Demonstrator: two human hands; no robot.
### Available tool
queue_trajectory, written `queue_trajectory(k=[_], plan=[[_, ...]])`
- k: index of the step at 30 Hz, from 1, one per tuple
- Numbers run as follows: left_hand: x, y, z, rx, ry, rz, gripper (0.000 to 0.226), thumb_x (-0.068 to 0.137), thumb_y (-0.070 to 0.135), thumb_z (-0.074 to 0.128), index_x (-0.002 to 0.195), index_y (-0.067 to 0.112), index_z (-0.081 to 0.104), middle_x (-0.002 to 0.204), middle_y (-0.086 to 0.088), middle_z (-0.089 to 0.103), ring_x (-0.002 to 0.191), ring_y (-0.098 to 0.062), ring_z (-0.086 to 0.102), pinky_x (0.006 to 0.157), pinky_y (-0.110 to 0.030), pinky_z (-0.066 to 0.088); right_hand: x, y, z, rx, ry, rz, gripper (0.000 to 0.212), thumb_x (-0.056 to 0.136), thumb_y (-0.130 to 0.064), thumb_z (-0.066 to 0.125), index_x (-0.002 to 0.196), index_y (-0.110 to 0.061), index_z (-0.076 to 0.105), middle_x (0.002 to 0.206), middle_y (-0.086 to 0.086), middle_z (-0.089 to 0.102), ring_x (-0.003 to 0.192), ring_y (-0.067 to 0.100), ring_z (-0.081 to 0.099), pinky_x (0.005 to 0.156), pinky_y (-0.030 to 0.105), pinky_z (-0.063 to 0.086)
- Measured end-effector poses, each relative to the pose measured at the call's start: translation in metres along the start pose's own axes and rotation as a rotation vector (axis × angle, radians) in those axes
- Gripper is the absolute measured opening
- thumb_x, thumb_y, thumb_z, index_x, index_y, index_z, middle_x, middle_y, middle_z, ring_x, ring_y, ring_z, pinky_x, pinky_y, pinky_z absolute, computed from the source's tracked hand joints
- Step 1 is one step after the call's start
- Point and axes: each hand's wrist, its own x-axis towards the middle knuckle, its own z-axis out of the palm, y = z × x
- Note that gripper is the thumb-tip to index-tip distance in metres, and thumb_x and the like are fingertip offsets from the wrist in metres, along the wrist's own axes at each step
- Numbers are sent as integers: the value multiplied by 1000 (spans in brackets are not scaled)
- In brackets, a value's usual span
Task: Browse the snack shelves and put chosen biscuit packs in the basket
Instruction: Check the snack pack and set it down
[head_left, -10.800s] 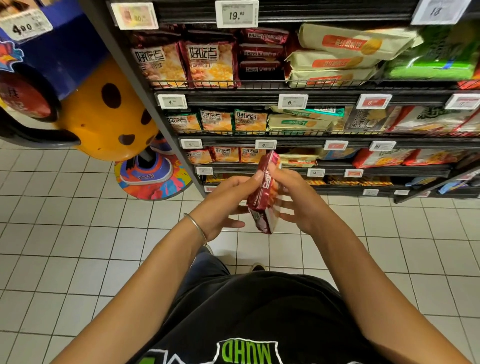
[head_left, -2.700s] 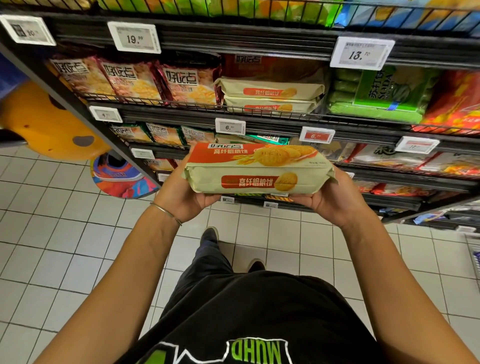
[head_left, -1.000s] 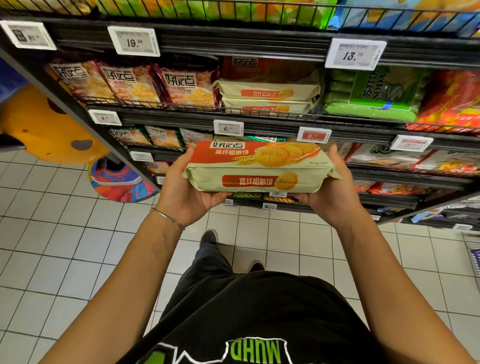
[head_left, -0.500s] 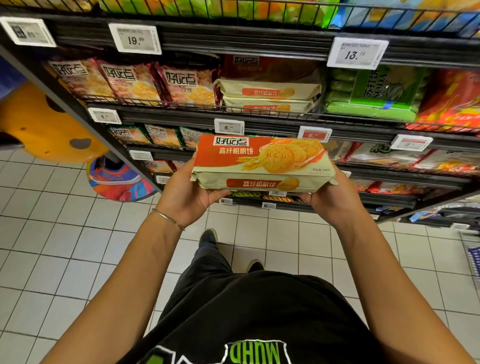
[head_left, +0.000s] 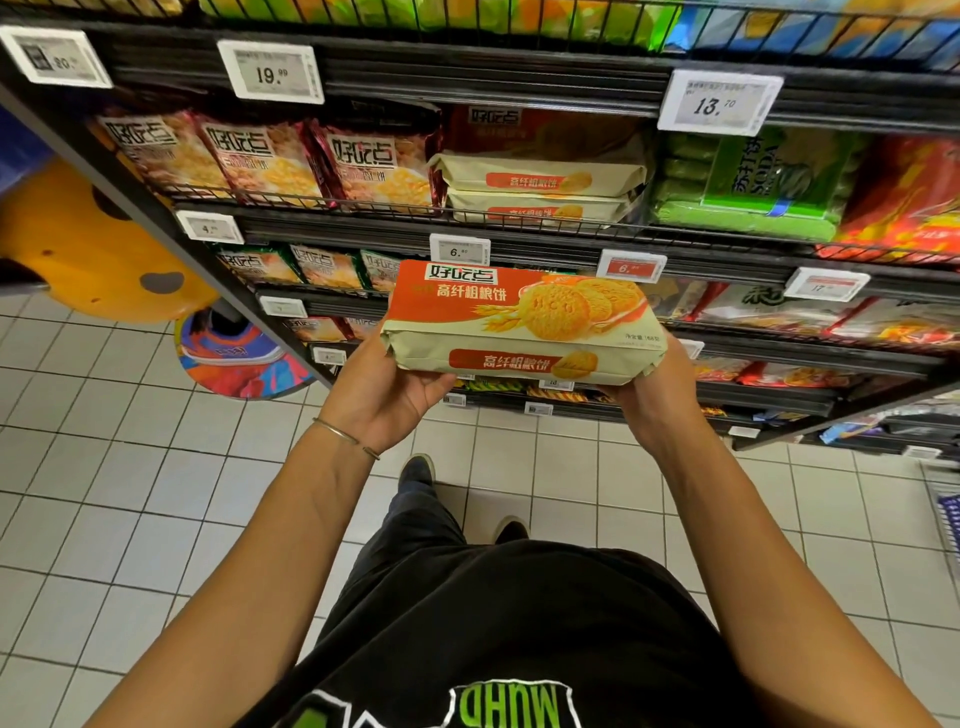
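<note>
Pale tiled floor (head_left: 104, 467) beneath dark wire-fronted shelving (head_left: 467, 73), white price tags (head_left: 270, 73)

The biscuit pack (head_left: 524, 322): orange-red upper panel, beige body, golden biscuit print, white lettering.
The shelf frame (head_left: 467, 78): black.
The soda packs (head_left: 753, 182) at 2 o'clock: green.
The floor (head_left: 104, 467): white square tiles, grey grout.
The shirt (head_left: 519, 623): black, green lettering.
The figure (head_left: 88, 249) at 10 o'clock: orange-yellow, dark spots.
</note>
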Motion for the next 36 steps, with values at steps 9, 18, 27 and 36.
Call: queue_trajectory(k=[9, 18, 27, 36], plan=[[2, 14, -5, 138, -85, 143, 44, 102, 42, 54, 142, 23, 59, 142, -13, 63, 121, -31, 65, 94, -47, 57, -3, -6, -14, 59, -164, 116, 50, 103, -62, 43, 117, -30, 78, 122, 7, 76, 110, 26, 74, 79, 40, 63], [-3, 12, -1, 274, -136, 161, 56, 100, 45, 53, 150, 18, 50, 148, -15, 57, 136, -37, 54, 109, -56, 47, -2, -1, -16, 8, -165, 67, 52, 104, -56, 47, 143, -23, 58, 129, 7, 73, 120, 26, 70, 102, 51, 55], [3, 9, -1, 506, 83, 171, 48, 107, 52, 42, 134, 22, 66, 128, -12, 72, 123, -36, 66, 99, -55, 54, -2, -2, -24, -37, -129, 2, 48, 103, -57, 48, 137, -25, 62, 124, 8, 75, 114, 28, 72, 91, 47, 60], [5, -1, 9, 474, 193, 145, 61, 102, 69, 25, 117, 32, 72, 117, -3, 77, 109, -23, 74, 97, -51, 57, -1, -9, -23, -20, -36, 24, 41, 104, -61, 45, 114, -34, 74, 111, 3, 80, 102, 23, 77, 74, 38, 63]])
